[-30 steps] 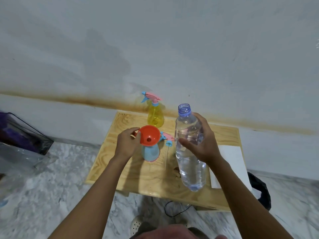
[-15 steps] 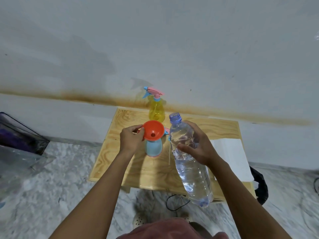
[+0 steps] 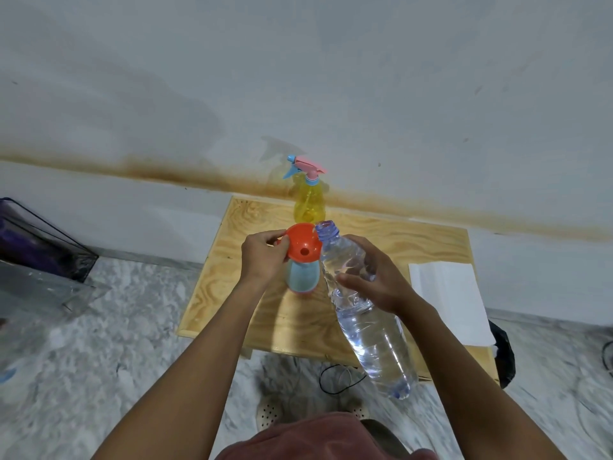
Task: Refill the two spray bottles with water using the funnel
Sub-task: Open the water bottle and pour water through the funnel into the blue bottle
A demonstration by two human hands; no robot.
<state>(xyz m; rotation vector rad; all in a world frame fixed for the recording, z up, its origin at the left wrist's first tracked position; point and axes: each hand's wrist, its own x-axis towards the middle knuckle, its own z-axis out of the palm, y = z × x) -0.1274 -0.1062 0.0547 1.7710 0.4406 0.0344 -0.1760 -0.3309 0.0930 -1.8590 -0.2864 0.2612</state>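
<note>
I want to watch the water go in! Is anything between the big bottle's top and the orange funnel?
Nothing visible. The water bottle, uncapped, leans beside the funnel, whose bowl is clear; the left hand holds only its far edge.

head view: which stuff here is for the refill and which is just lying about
For the job: funnel on blue spray bottle, held by left hand; water bottle in right hand; yellow spray bottle.
Lying about: white paper, black bag.

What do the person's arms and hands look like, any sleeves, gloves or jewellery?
The left hand and right hand wear no visible gloves, rings or watch. Both arms are bare to the frame edge, with no sleeves showing. A reddish garment shows at the bottom.
</note>
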